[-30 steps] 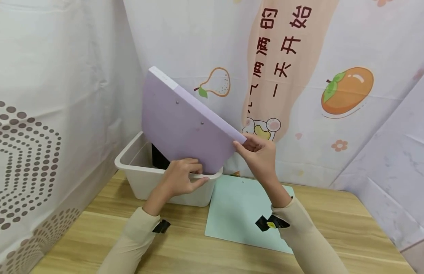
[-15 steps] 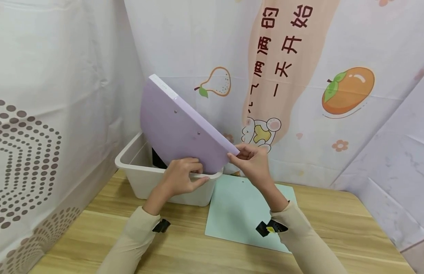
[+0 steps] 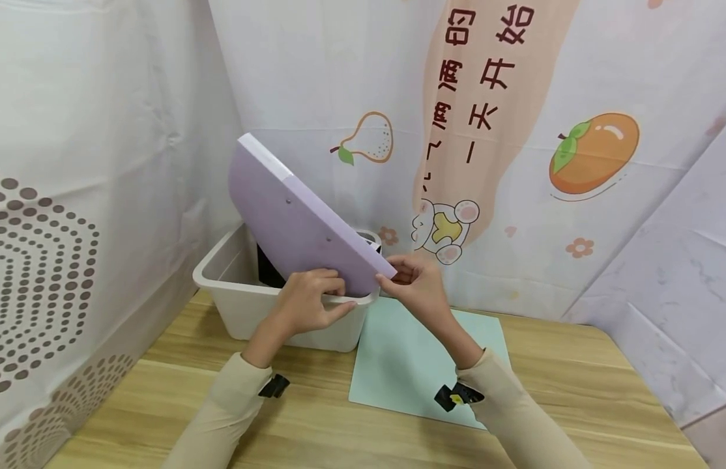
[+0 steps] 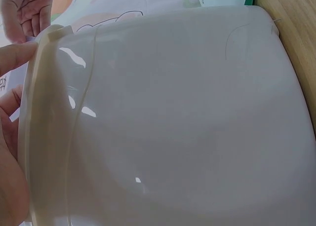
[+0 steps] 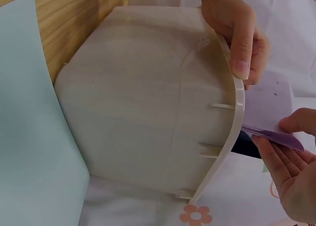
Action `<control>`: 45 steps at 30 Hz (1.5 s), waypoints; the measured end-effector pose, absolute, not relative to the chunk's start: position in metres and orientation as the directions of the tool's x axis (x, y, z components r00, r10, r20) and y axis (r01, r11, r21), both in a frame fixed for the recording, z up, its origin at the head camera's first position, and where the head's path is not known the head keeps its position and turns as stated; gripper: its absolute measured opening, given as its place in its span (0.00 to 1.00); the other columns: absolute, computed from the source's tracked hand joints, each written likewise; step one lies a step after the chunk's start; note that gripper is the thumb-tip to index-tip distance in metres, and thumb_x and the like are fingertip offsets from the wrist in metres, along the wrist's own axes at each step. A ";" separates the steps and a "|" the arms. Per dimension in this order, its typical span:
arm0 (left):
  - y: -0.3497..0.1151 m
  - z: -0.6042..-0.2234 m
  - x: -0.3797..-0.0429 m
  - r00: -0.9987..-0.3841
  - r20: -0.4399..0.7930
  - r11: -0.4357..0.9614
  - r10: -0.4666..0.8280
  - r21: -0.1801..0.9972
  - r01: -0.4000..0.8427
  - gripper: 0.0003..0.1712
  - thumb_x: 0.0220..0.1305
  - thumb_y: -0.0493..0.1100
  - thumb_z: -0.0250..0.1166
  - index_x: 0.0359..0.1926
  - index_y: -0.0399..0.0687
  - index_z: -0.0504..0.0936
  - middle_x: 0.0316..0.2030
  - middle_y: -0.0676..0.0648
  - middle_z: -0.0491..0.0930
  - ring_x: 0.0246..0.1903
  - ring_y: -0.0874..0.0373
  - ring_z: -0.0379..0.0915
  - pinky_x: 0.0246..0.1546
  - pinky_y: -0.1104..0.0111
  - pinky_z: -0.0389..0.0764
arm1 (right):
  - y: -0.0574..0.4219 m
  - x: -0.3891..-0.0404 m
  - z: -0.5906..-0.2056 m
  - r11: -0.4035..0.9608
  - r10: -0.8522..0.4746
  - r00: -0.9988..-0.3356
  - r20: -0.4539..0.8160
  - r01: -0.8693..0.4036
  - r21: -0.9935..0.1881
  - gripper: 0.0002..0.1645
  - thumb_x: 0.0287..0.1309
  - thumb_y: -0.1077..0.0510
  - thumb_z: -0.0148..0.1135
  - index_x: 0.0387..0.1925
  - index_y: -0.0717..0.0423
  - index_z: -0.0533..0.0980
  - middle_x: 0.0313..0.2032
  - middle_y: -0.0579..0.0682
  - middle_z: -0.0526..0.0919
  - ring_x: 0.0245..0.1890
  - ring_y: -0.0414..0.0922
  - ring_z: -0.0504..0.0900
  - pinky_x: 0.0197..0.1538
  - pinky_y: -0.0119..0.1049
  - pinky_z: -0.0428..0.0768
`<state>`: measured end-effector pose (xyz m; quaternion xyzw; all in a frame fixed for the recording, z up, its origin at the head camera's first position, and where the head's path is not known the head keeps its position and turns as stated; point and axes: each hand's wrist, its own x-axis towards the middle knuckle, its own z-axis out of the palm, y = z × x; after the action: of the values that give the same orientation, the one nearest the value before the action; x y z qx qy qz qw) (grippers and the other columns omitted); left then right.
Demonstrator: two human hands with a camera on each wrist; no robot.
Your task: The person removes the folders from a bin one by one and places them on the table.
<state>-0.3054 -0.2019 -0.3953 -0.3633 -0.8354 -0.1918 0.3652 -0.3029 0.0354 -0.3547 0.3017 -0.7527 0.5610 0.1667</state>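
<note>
A light purple file folder point(image 3: 298, 221) with two rivets and a white label on its spine leans at a slant, its lower part inside the off-white plastic bin point(image 3: 328, 335). My right hand point(image 3: 418, 286) pinches the spine's lower right end between thumb and fingers. My left hand point(image 3: 310, 299) grips the bin's near rim, thumb outside and fingers curled over in front of the folder. In the right wrist view, the folder point(image 5: 269, 102) passes behind the rim near my right hand point(image 5: 296, 171). Its lower edge is hidden in the bin.
A mint green folder point(image 3: 418, 365) lies flat on the wooden table point(image 3: 316, 423), right of the bin. Something black point(image 3: 269, 268) stands inside the bin behind the purple folder. Printed curtains point(image 3: 515, 273) hang at the back and left.
My right hand has moved down and left, lowering the purple folder further into the bin. More of the bin's far right rim shows behind it. My left hand stays on the near rim.
</note>
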 end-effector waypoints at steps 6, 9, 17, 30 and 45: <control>-0.202 -0.397 -0.307 -0.468 0.749 0.662 0.469 0.053 0.748 0.18 0.54 0.55 0.75 0.22 0.54 0.77 0.21 0.57 0.74 0.21 0.66 0.65 0.21 0.75 0.67 | 0.031 -0.303 -0.359 0.201 -0.293 -0.749 0.594 -0.656 -0.728 0.13 0.55 0.70 0.72 0.43 0.68 0.84 0.38 0.65 0.89 0.33 0.41 0.90 0.38 0.30 0.86; -0.202 -0.397 -0.307 -0.469 0.748 0.664 0.469 0.051 0.746 0.18 0.54 0.55 0.75 0.22 0.54 0.77 0.21 0.57 0.74 0.21 0.66 0.65 0.21 0.75 0.66 | 0.030 -0.304 -0.360 0.197 -0.299 -0.752 0.587 -0.651 -0.733 0.13 0.55 0.69 0.73 0.43 0.67 0.84 0.37 0.64 0.89 0.32 0.37 0.89 0.37 0.29 0.85; -0.202 -0.397 -0.307 -0.467 0.748 0.669 0.471 0.042 0.742 0.18 0.54 0.55 0.75 0.22 0.54 0.77 0.20 0.57 0.74 0.21 0.66 0.65 0.21 0.75 0.66 | 0.028 -0.305 -0.362 0.222 -0.295 -0.761 0.577 -0.642 -0.734 0.11 0.55 0.68 0.73 0.42 0.66 0.84 0.37 0.62 0.89 0.31 0.35 0.87 0.37 0.28 0.85; -0.200 -0.395 -0.307 -0.480 0.735 0.670 0.479 0.046 0.741 0.18 0.54 0.55 0.74 0.22 0.54 0.76 0.20 0.57 0.70 0.20 0.65 0.63 0.21 0.74 0.62 | 0.029 -0.306 -0.363 0.227 -0.223 -0.801 0.555 -0.597 -0.770 0.11 0.57 0.69 0.71 0.43 0.69 0.84 0.37 0.65 0.89 0.33 0.56 0.91 0.36 0.28 0.85; -0.200 -0.394 -0.306 -0.483 0.735 0.680 0.476 0.041 0.732 0.18 0.54 0.55 0.75 0.22 0.53 0.77 0.21 0.56 0.71 0.21 0.64 0.64 0.21 0.75 0.62 | 0.027 -0.305 -0.360 0.234 -0.220 -0.806 0.550 -0.591 -0.772 0.13 0.58 0.69 0.71 0.45 0.70 0.84 0.39 0.66 0.89 0.34 0.55 0.90 0.36 0.28 0.85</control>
<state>-0.3064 -0.2003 -0.3938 -0.3585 -0.8427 -0.1777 0.3602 -0.3053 0.0275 -0.3603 0.2638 -0.7678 0.5597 0.1658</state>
